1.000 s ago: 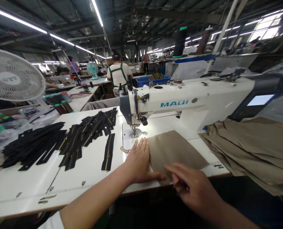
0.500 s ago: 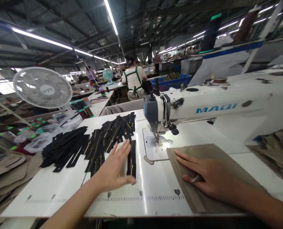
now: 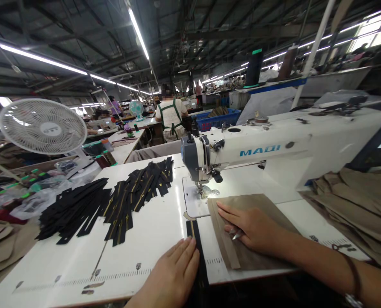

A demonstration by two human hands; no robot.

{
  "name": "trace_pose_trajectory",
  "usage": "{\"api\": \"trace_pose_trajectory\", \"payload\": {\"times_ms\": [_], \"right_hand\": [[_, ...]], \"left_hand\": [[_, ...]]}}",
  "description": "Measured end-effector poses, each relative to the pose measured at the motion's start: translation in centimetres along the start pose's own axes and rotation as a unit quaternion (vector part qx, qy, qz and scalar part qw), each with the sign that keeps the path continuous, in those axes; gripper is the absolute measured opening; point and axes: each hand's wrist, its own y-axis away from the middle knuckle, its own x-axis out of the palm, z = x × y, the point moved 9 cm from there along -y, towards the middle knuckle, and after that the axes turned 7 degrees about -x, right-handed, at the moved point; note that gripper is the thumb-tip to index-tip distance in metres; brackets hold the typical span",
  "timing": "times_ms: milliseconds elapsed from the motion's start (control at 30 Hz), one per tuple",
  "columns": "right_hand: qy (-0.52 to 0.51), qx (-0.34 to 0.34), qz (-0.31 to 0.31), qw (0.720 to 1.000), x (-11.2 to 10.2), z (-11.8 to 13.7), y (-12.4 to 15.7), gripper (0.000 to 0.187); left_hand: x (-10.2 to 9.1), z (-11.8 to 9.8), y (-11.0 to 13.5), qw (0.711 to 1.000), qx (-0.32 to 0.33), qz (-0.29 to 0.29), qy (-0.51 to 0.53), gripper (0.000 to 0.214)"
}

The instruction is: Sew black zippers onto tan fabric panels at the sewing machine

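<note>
Big sewing hall (image 3: pixel 184 25), strip-lit, with people at far benches. White table (image 3: pixel 155 244) before me, a MAQI machine (image 3: pixel 293 132) across its right half. Pale fan (image 3: pixel 42 126) at far left. Brown cloth stack (image 3: pixel 347 201) on the right; two heaps of black zips (image 3: pixel 135 188) on the left, gold teeth showing on many. Folded panel (image 3: pixel 251 259) on the near side of the needle, right hand (image 3: pixel 254 229) pressed over it, fingers closed round a small metal tool (image 3: pixel 237 235). Left hand (image 3: pixel 174 269) flat, gripping nothing, fingertips on a single zip (image 3: pixel 193 229), which lies just left of the panel, running toward the near edge.
</note>
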Motion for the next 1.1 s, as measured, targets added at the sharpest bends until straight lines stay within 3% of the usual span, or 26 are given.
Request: {"api": "trace_pose_trajectory", "payload": {"times_ms": [233, 400, 733, 967, 1100], "right_hand": [[-0.018, -0.008, -0.016, 1.0, -0.4, 0.0, -0.3, 0.045], [-0.098, -0.013, -0.061, 0.993, -1.2, 0.2, -0.4, 0.055], [-0.066, -0.016, -0.07, 0.995, -0.9, 0.2, -0.6, 0.059], [-0.051, -0.011, -0.097, 0.994, -0.3, -0.4, 0.1, 0.079], [-0.053, -0.011, -0.111, 0.992, -0.3, -0.5, 0.3, 0.079]], "left_hand": [[-0.2, 3.5, -5.1, 0.98, -0.114, -0.13, 0.1, 0.021], [2.6, 2.5, -8.0, 0.977, -0.143, -0.123, 0.103, 0.028], [5.8, 2.0, -7.2, 0.987, -0.105, -0.086, 0.083, 0.036], [6.0, 2.4, -7.3, 0.988, -0.106, -0.096, 0.051, 0.036], [5.8, 2.5, -7.4, 0.989, -0.103, -0.093, 0.052, 0.037]]}}
